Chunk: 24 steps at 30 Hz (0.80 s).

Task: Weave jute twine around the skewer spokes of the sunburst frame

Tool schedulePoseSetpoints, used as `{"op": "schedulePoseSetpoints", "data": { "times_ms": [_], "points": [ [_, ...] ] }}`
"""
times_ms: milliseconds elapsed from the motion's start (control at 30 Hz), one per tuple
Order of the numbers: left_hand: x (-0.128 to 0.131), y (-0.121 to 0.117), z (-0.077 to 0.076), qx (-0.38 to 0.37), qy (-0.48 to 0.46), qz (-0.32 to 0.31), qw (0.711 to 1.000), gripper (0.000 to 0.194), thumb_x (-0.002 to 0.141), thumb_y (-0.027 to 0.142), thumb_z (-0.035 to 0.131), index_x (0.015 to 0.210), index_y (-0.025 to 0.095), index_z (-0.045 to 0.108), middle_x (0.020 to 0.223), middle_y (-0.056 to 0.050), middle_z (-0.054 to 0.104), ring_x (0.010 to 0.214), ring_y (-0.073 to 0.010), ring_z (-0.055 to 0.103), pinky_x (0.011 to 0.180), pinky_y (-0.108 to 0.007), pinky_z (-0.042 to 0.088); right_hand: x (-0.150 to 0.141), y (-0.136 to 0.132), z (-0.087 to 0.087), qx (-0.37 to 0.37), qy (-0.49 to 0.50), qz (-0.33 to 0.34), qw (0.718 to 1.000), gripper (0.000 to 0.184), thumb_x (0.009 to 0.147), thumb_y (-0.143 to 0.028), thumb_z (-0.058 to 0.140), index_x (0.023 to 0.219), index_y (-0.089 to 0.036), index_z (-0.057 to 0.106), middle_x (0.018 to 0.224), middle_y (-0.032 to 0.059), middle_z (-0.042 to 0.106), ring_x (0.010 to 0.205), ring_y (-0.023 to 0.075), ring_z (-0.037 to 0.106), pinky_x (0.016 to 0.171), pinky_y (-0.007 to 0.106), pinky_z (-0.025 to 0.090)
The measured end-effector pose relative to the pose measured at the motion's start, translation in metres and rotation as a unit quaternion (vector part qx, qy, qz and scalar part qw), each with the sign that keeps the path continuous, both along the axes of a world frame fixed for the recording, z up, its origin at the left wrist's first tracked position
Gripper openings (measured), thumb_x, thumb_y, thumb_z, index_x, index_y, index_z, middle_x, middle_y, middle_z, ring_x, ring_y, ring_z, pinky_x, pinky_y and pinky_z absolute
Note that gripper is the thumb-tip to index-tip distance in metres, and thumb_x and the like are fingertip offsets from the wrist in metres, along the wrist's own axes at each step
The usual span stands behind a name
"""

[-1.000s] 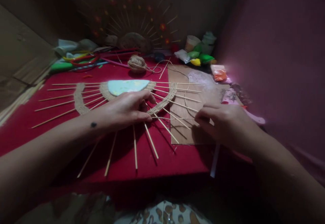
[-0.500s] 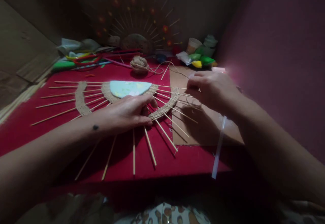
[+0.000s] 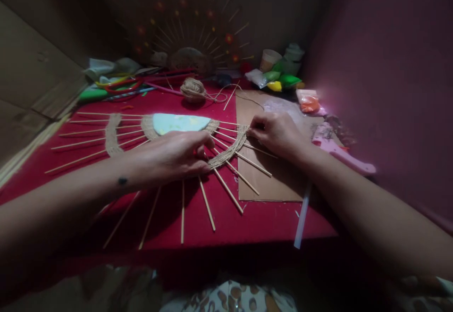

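A half-round piece with a pale blue middle (image 3: 180, 123) lies on the red table (image 3: 265, 220), with several thin wooden sticks (image 3: 207, 204) fanning out from it. A band of woven jute twine (image 3: 230, 149) runs across the sticks on the right, another band (image 3: 111, 135) on the left. My left hand (image 3: 170, 156) presses down on the piece's near edge, fingers closed against the woven band. My right hand (image 3: 276, 132) pinches the twine at the band's far right end, beside the sticks.
A ball of jute twine (image 3: 193, 88) sits behind the piece, its strand trailing right. A brown cardboard sheet (image 3: 279, 180) lies under my right hand. Small coloured bags (image 3: 279, 80), a cup (image 3: 269, 59), a pink tool (image 3: 339, 149) and a finished sunburst piece (image 3: 187, 57) stand at the back.
My right hand rose from the cardboard's near side to its far end, pulling twine, and has now come down to the woven band's right end. The left hand stayed put.
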<state>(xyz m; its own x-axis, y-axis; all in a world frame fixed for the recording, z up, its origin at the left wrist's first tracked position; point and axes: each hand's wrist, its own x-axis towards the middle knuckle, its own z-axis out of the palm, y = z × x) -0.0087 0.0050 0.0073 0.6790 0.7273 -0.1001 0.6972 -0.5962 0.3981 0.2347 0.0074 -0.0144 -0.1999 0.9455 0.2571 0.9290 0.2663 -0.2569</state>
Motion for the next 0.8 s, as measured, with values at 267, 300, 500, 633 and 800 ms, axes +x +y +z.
{"op": "schedulePoseSetpoints", "data": {
  "times_ms": [267,300,500,633,800],
  "points": [
    [0.044,0.0,0.002,0.041,0.014,0.052,0.998,0.033,0.079,0.033,0.057,0.109,0.019,0.058,0.089,-0.005,0.065,0.075,-0.0172,0.058,0.066,-0.028,0.039,-0.003,-0.003,0.001,0.01,-0.003,-0.017,1.0,0.02,0.086,-0.025,0.056,0.09,-0.017,0.075,0.082,0.0086,0.072,0.073,0.0171,0.058,0.066,0.029,0.036],
    [0.047,0.0,0.0,0.043,0.024,0.05,0.998,0.034,0.078,0.031,0.059,0.11,0.018,0.057,0.089,-0.005,0.065,0.075,-0.0178,0.058,0.067,-0.028,0.04,-0.003,-0.003,0.001,0.014,-0.002,-0.016,1.0,0.021,0.087,-0.025,0.056,0.09,-0.017,0.074,0.082,0.0087,0.072,0.073,0.0172,0.058,0.065,0.029,0.036],
    [0.051,-0.003,-0.002,-0.001,0.034,0.076,0.997,0.044,0.075,0.027,0.065,0.116,0.017,0.055,0.081,-0.002,0.062,0.071,-0.0167,0.057,0.068,-0.028,0.039,-0.007,-0.007,-0.003,0.037,-0.012,-0.004,0.999,0.021,0.087,-0.025,0.056,0.09,-0.014,0.074,0.08,0.0098,0.072,0.071,0.0178,0.059,0.065,0.029,0.035],
    [0.045,0.001,-0.003,-0.023,0.028,0.06,0.998,0.046,0.075,0.03,0.066,0.118,0.02,0.054,0.078,0.0,0.06,0.068,-0.0153,0.054,0.067,-0.027,0.037,-0.007,-0.008,0.0,0.039,-0.013,0.007,0.999,0.019,0.086,-0.023,0.057,0.088,-0.014,0.073,0.077,0.0086,0.07,0.069,0.0167,0.057,0.062,0.029,0.034],
    [0.042,0.009,-0.005,-0.022,0.008,0.045,0.999,0.04,0.074,0.03,0.067,0.112,0.023,0.058,0.074,0.002,0.056,0.066,-0.0138,0.051,0.064,-0.026,0.035,0.012,-0.019,0.026,-0.01,0.01,0.02,1.0,0.009,0.079,-0.023,0.068,0.076,-0.018,0.074,0.069,0.0036,0.066,0.064,0.0138,0.054,0.059,0.028,0.033]
  ]
}}
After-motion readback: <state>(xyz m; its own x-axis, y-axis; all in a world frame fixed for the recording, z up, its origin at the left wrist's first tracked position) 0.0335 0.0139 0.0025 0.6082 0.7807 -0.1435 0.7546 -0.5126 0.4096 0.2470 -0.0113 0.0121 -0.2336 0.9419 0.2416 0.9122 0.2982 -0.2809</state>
